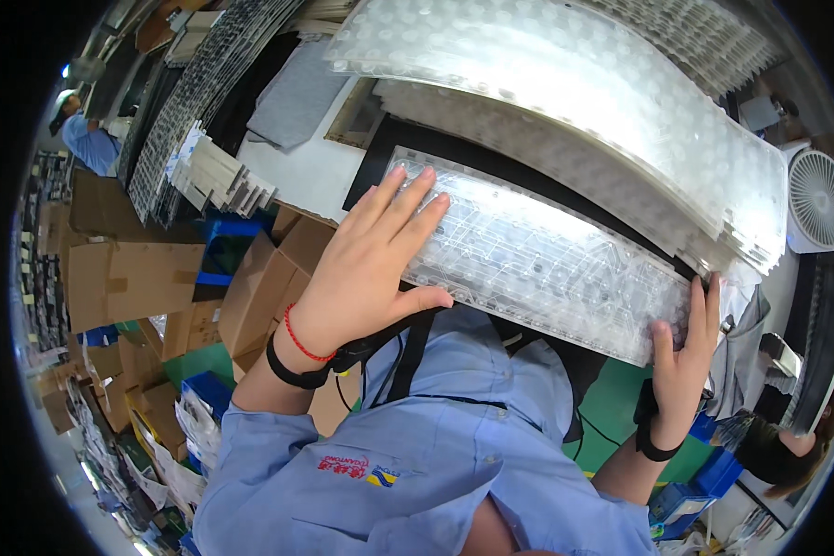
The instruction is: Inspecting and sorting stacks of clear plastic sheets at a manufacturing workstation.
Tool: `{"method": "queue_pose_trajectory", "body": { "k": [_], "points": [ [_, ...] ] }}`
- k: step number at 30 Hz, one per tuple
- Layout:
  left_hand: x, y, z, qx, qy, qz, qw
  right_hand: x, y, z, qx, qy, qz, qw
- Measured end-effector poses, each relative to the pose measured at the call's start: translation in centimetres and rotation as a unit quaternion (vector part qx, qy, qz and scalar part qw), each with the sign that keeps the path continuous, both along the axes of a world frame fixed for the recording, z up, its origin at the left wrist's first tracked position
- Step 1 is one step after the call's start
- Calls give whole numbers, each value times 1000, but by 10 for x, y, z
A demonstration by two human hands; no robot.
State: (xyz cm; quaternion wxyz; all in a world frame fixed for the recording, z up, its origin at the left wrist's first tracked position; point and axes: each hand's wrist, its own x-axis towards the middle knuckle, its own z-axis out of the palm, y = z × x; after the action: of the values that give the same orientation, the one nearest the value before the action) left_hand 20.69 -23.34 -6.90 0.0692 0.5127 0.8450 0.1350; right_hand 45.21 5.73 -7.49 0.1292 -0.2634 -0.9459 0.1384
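A long clear plastic panel (537,250), patterned with thin lines and round marks, lies in front of me over a black mat (369,178). My left hand (366,246) rests on its left end, fingers spread flat across the surface and thumb near the close edge. At the opposite end, my right hand (688,357) grips the panel's short side, thumb at the near corner and fingers along the end; part of that contact is hidden. Just beyond the panel rises a stack of large translucent dimpled sheets (565,69), their near edges overhanging the mat.
A white fan (819,202) stands at the right beside the stack. Grey cloth (296,97) and pale strips (218,176) lie at the left. Cardboard boxes (134,283) and blue bins (227,243) crowd the left floor. Other people (88,139) are at the far left and right.
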Motion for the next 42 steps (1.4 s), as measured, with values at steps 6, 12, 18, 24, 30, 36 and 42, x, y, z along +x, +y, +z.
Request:
{"method": "queue_pose_trajectory", "body": {
  "k": [6, 12, 18, 24, 30, 36, 42],
  "points": [
    [-11, -3, 3, 63, 14, -2, 998, 11, 5, 4, -9, 28, -13, 999],
    [-19, 15, -11, 3, 67, -18, 998, 20, 8, -2, 10, -2, 1, 1000],
    [-18, 16, -8, 9, 60, -32, 998, 40, 23, -4, 28, 23, -57, 998],
    [-15, 7, -14, 150, -76, 12, 986, 46, 20, -2, -179, 190, -195, 946],
    [-2, 10, -5, 117, -61, -29, 991, 36, 26, -12, -207, 226, -181, 935],
    [-2, 9, -7, 93, -63, -6, 994, 33, 26, -10, -296, 277, -169, 898],
    [-5, 6, -4, 54, -56, -11, 997, 30, 27, -7, -371, 395, -175, 822]
  ]
}}
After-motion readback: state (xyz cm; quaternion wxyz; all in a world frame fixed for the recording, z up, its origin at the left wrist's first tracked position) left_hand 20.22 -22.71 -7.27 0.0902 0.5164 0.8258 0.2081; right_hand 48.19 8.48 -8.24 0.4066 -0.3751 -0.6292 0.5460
